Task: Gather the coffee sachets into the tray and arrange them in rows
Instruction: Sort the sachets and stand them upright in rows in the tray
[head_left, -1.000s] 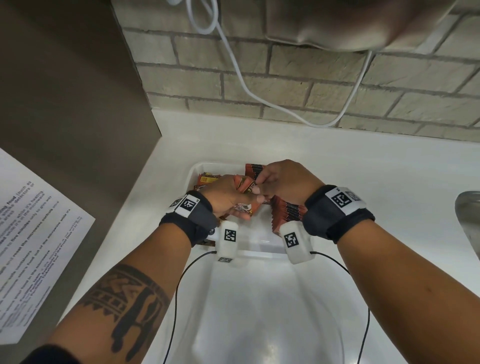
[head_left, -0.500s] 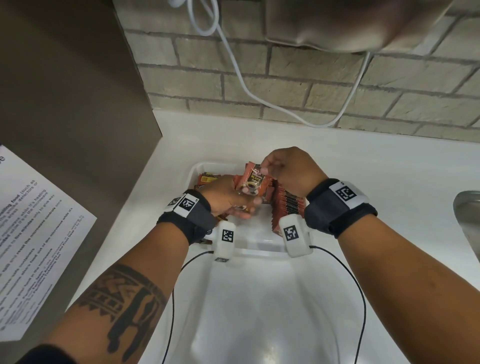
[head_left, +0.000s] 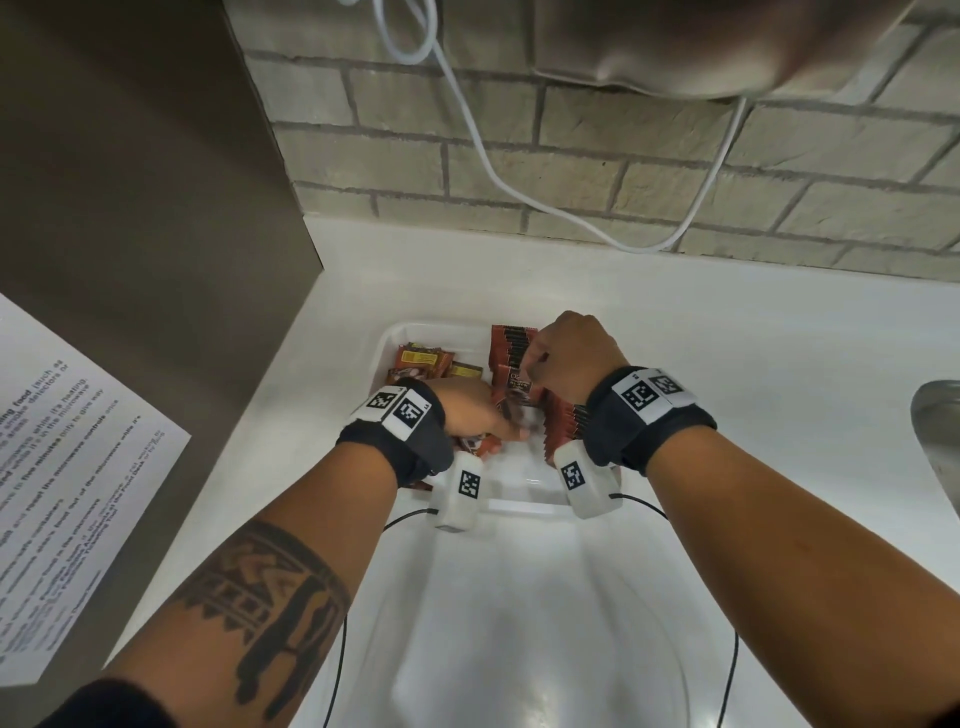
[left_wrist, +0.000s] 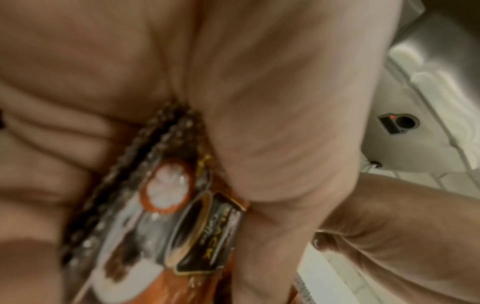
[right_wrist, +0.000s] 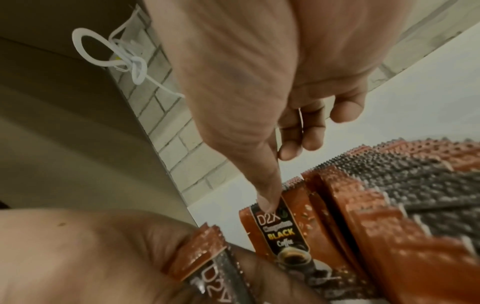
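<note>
Fingers of the right hand (head_left: 574, 353) were curled down, thumb and forefinger pinching the top edge of one upright sachet (head_left: 517, 387); the right wrist view showed the thumb tip (right_wrist: 267, 202) pressed on its black label strip, "D2X ... BLACK Coffee" readable. That sachet stood on edge at the left face of the packed row of sachets (head_left: 563, 418), which ran along the right side of the tray (head_left: 395, 335) and continued behind the hand at the far end (head_left: 511, 340).

Left hand (head_left: 470, 408) sat low in the tray middle, fingers closed round a small stack of sachets (left_wrist: 166, 205); left wrist view was blurred but showed at least two serrated edges clamped between thumb and fingers. Exact count: could not tell.

Loose sachets (head_left: 428, 358) lay flat and jumbled in the tray's far-left corner, more under the left wrist at the near-left side. Tray sat on a white counter (head_left: 727, 338), against a brown panel on the left, brick wall (head_left: 571, 135) behind with a white cable (head_left: 483, 150) hanging across it. Printed paper sheet (head_left: 62, 457) on the panel at left. Metal sink edge (head_left: 940, 415) at far right.
</note>
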